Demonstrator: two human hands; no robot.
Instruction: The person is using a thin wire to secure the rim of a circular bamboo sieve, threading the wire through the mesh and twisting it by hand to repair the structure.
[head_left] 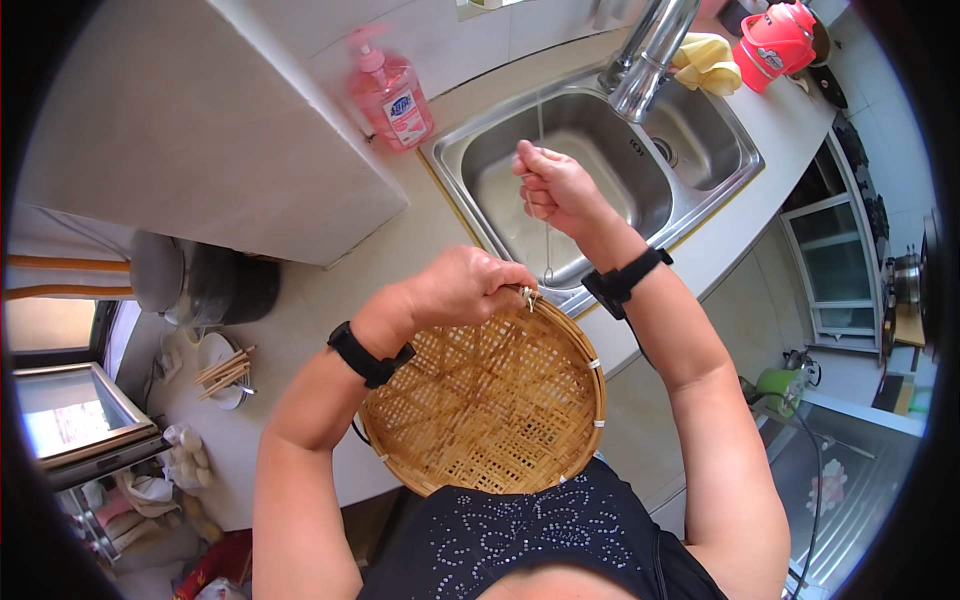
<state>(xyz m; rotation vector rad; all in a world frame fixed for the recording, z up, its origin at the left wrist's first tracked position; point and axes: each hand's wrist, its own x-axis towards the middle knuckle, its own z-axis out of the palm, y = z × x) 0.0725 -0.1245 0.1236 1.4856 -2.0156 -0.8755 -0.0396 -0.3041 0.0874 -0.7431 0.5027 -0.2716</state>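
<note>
Woven basket (pixel 485 400) in left hand (pixel 460 285), pink liquid (pixel 374 108) in bottle (pixel 393 100)

And here's the round, golden-brown woven bamboo basket (pixel 490 390), open face up, its weave gappier toward nine and six o'clock, gripped by the rim near twelve! White bindings dot that rim around three. Beyond it, toward one o'clock, a thin pale strand (pixel 547 245) runs up, pinched higher.
</note>
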